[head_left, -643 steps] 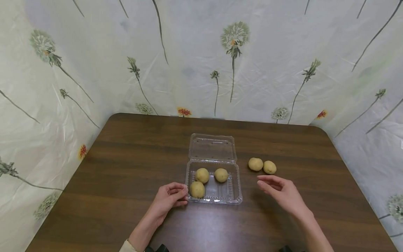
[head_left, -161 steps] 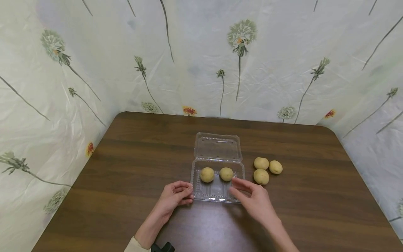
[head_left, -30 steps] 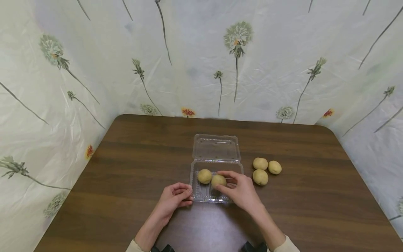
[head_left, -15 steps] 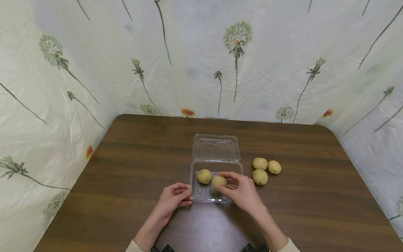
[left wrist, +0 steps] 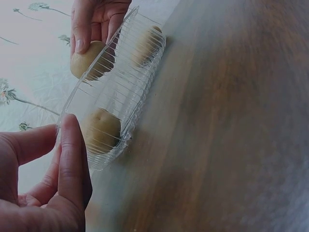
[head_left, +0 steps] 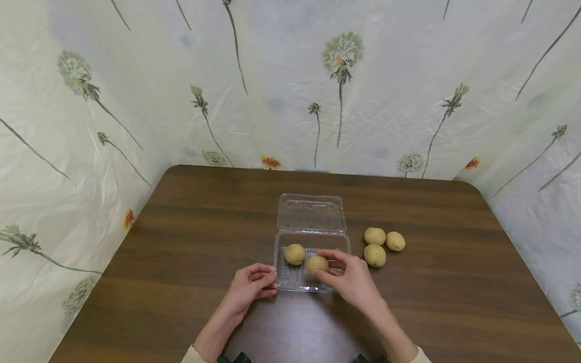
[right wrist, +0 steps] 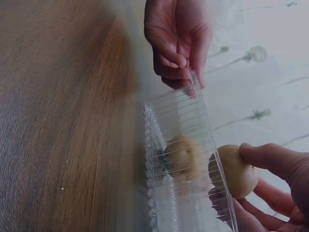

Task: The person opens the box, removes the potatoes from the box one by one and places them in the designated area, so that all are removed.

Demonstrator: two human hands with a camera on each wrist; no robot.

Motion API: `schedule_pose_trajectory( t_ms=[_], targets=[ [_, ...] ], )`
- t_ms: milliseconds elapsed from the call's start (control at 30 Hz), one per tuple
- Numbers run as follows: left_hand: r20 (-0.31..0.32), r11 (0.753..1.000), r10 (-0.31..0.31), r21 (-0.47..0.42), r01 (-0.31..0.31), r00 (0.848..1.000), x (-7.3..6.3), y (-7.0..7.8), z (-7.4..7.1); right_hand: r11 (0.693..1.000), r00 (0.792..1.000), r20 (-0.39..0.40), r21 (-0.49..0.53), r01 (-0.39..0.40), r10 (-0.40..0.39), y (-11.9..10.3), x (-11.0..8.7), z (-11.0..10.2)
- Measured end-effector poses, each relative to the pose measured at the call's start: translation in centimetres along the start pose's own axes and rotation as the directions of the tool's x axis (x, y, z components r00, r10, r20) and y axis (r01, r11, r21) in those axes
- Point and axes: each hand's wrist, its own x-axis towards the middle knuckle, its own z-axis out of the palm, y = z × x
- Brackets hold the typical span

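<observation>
A clear plastic clamshell container [head_left: 290, 281] lies on the table with its lid [head_left: 311, 214] folded back. My left hand [head_left: 249, 285] pinches the container's left rim between thumb and fingers, as the left wrist view also shows. My right hand [head_left: 351, 277] grips a round yellow potato [head_left: 316, 263] over the container's right half. In the right wrist view this held potato [right wrist: 236, 171] is up at the rim, with the thumb on top and fingers beneath. A second potato [head_left: 295, 254] rests inside, left of it; its lower part shows through the ribbed wall [left wrist: 101, 130].
Three potatoes [head_left: 374, 255] sit in a cluster on the brown wooden table [head_left: 204, 217], just right of the container. A pale plastic sheet [head_left: 272, 101] with dandelion prints hangs behind the table and on both sides.
Earlier three potatoes lay inside; one then joined the two on the table. The right hand has since gripped the right-hand potato and, over the last second, shifted it slightly right. Left hand unmoved.
</observation>
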Motion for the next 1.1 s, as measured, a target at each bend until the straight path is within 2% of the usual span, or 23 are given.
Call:
schedule_pose_trajectory(
  t_ms=[733,1100],
  targets=[
    [0.007,1.000,0.005,0.008,-0.005,1.000,0.1,0.2,0.0,0.999,1.000,-0.010,0.050,0.010,-0.009,0.0,-0.8,-0.9],
    [0.001,1.000,-0.004,0.012,0.004,1.000,0.1,0.0,-0.1,1.000,1.000,-0.023,0.015,0.009,-0.008,0.2,-0.9,-1.2]
  ],
)
